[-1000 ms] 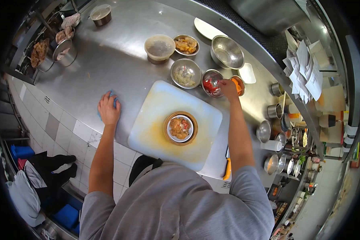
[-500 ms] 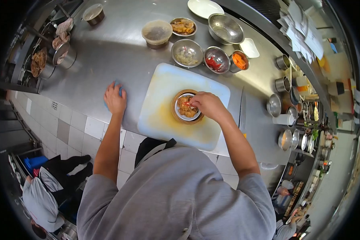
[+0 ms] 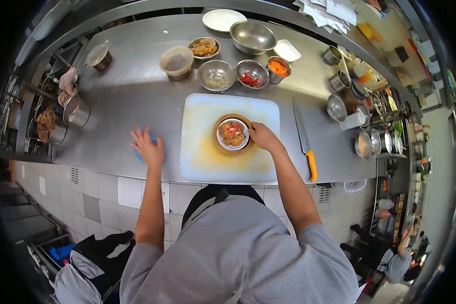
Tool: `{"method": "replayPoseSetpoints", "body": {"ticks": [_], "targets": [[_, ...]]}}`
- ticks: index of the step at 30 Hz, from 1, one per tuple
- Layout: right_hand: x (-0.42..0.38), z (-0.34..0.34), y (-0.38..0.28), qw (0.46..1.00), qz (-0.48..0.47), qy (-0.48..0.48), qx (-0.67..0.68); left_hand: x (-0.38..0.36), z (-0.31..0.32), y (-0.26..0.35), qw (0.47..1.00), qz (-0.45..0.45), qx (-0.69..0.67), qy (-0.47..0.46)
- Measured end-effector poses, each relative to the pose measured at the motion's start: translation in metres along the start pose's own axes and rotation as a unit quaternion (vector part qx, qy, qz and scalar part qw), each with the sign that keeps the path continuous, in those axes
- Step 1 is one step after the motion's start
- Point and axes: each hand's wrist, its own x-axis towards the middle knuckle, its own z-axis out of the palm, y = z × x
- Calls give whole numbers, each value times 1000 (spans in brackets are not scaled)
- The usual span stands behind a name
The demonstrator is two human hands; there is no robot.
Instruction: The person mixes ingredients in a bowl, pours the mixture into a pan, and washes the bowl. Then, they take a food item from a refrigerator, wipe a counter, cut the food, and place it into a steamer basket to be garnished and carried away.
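Note:
A round bamboo steamer (image 3: 219, 143) stands on the white cutting board (image 3: 197, 167). Inside it sits a small white dish (image 3: 228, 148) of brown saucy food (image 3: 230, 137), topped with red slices (image 3: 233, 129). My right hand (image 3: 264, 137) has its fingers closed at the steamer's right rim; the fingertips are partly hidden. To the left of the board, my left hand (image 3: 148, 148) lies with fingers spread over a blue cloth (image 3: 138, 154) on the steel counter.
An orange-handled knife (image 3: 304, 134) lies right of the board. Behind the board are steel bowls of red slices (image 3: 252, 74), pale bits (image 3: 216, 75) and orange slices (image 3: 278, 68). A lidded tub (image 3: 177, 63) stands beside them. Two other people are at the lower left and lower right.
My right hand has moved from over the food to the steamer's right rim, leaving red slices on top. My left fingers, earlier curled on the cloth, are now spread. The view has shifted.

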Motion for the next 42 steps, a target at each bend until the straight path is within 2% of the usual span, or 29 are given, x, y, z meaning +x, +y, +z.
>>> {"method": "replayPoseSetpoints", "body": {"ticks": [1,3,4,5,7,10,13,19,21,24,27,29,30,32,36,42], "targets": [[-3,3,1,999,26,5,38,-3,-3,12,1000,18,-15,3],[-10,8,-3,995,59,24,79,-19,9,31,968,56,-241,-27],[-13,10,-4,994,67,37,82,-31,12,45,923,-9,-359,-138],[-16,13,-5,994,70,49,69,-43,10,64,848,-74,-462,-247],[-26,14,-5,993,77,76,41,-61,0,101,748,-155,-531,-367],[-54,15,5,992,83,83,56,-84,1,135,713,-181,-524,-430],[-97,2,21,985,97,122,75,-101,-15,164,656,-183,-568,-463],[-223,-24,83,961,183,187,91,-168,-26,247,544,-105,-538,-635],[-272,-25,106,948,203,221,103,-199,-29,282,509,-123,-513,-680],[-359,-31,151,927,231,267,129,-262,-33,342,478,-117,-472,-732],[-439,-20,213,897,273,317,140,-342,-29,393,471,-89,-445,-756],[-499,-30,240,882,322,305,157,-393,-37,432,436,-79,-440,-781],[-527,-34,255,870,317,348,146,-419,-39,456,415,-81,-435,-795],[-576,-52,278,845,359,372,140,-460,-50,500,383,-74,-419,-820],[-645,-87,317,798,422,405,142,-523,-62,583,369,-16,-391,-843],[-696,-130,409,759,463,437,137,-589,-46,697,353,-5,-358,-864]]}}
